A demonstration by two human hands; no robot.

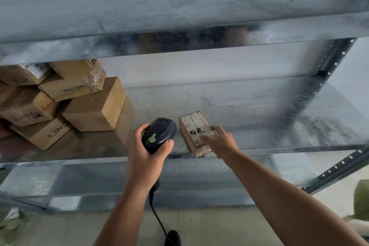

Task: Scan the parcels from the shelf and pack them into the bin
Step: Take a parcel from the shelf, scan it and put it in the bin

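A galvanised metal shelf (259, 106) carries stacked cardboard boxes (93, 110) at left. The left hand (147, 156) curls its fingers (139, 129) round a scanner (159, 134); the right hand (222, 143) lies straight-fingered on a small parcel (194, 132).

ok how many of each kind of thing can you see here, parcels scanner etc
brown boxes piled at left: 5 told apart, more may be hidden
labelled parcel under the right hand: 1
handheld scanner in the left hand: 1
total: 7
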